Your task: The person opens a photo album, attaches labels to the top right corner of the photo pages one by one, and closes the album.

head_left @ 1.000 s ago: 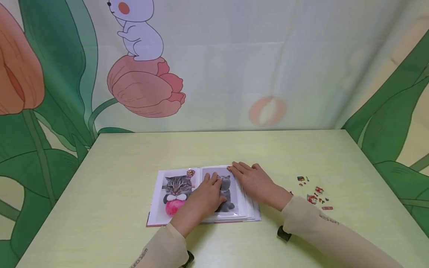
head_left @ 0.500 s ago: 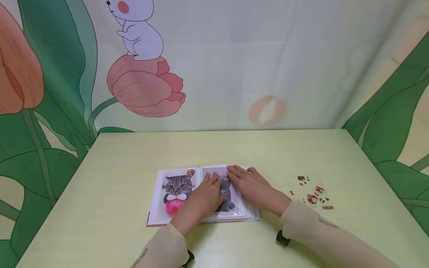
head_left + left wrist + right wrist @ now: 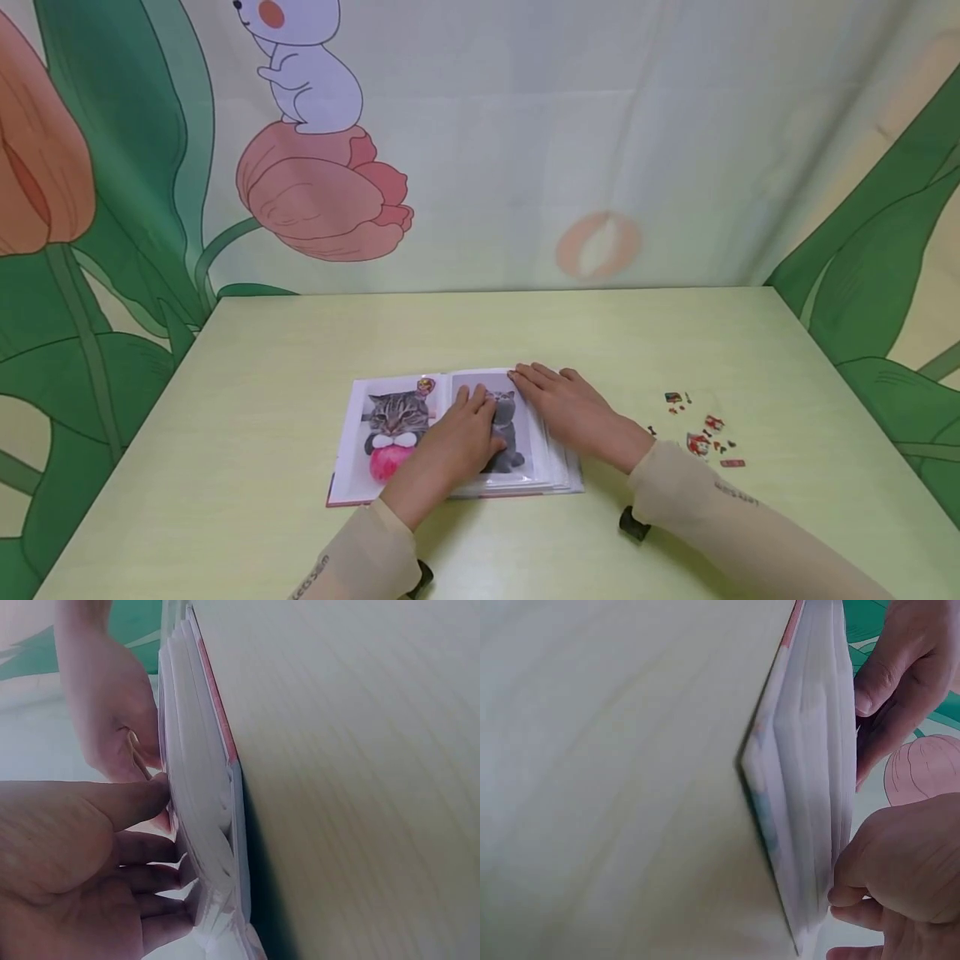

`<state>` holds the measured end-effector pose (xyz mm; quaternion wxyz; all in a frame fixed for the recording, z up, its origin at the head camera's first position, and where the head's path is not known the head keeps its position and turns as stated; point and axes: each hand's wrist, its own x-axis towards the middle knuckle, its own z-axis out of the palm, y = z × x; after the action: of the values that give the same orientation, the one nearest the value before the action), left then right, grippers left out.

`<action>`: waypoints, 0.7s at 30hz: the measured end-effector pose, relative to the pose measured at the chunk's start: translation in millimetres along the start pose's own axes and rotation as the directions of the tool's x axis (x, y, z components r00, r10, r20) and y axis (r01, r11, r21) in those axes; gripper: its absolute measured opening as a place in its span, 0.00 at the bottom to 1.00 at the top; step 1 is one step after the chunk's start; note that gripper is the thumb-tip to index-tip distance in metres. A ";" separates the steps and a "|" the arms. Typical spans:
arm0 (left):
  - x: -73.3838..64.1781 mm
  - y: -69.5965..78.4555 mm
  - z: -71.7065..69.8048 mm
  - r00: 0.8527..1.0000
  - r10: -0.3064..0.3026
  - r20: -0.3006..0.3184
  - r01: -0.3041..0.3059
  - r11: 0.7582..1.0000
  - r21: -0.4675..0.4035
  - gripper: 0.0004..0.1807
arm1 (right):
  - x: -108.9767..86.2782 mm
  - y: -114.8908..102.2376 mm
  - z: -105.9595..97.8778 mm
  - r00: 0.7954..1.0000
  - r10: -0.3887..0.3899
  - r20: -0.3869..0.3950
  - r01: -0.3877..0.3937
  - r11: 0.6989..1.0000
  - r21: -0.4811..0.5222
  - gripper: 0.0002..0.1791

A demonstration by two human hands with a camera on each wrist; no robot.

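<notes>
Presently: album [image 3: 348,454], open, directly beneath all fingers. Left hand [image 3: 457,435], fingers extended on the right page [image 3: 518,437], nothing gripped. Right hand [image 3: 567,407], fingers extended at that page's upper corner, nothing visibly gripped, undersides hidden. Possible faults: page creasing from uneven pressure; stickers [image 3: 697,443], right of those fingers, dragged by the sleeve [image 3: 697,492].

Right hand [image 3: 904,862] touched the album's [image 3: 810,742] page side! | Left hand [image 3: 909,675] rested on it too, just beyond that touch | tabletop [image 3: 615,787] lay beneath both hands | pink flower [image 3: 922,769] showed behind them
</notes>
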<state>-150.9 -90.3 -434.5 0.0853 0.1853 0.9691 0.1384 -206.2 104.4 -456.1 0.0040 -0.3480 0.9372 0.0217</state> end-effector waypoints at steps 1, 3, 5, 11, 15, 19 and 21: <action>-0.7 -0.2 0.1 1.000 0.000 0.002 0.000 1.000 -0.001 0.33 | 0.3 0.3 -0.3 1.000 -0.003 -0.005 0.003 1.000 0.002 0.28; -1.3 -0.5 0.5 1.000 -0.001 0.004 0.001 1.000 -0.003 0.33 | 0.8 0.2 -1.1 1.000 -0.007 -0.004 0.007 1.000 0.000 0.28; -1.4 -0.7 0.7 1.000 -0.004 0.008 0.004 1.000 -0.004 0.33 | 1.3 -0.2 -1.5 1.000 0.003 0.005 -0.003 1.000 0.007 0.28; -0.7 0.1 1.1 1.000 -0.006 0.013 0.006 1.000 -0.001 0.33 | 1.0 2.8 0.6 0.999 0.040 0.009 -0.040 0.999 0.036 0.28; -0.9 0.3 1.6 1.000 0.004 0.012 -0.004 1.000 0.003 0.33 | -3.2 1.2 1.3 1.000 0.007 -0.021 -0.006 0.999 0.037 0.28; -0.6 0.0 2.2 1.000 0.014 0.004 -0.014 1.000 0.011 0.34 | -8.6 -5.4 -0.2 0.997 -0.074 -0.027 0.075 0.996 0.041 0.29; -0.5 0.0 2.4 1.000 0.015 0.003 -0.015 1.000 0.012 0.33 | -10.3 -8.3 -0.5 0.995 -0.097 -0.023 0.098 0.995 0.034 0.29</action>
<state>-149.9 -90.0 -436.8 0.0847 0.1931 0.9684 0.1331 -193.0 104.8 -455.7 0.0009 -0.3935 0.9193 0.0013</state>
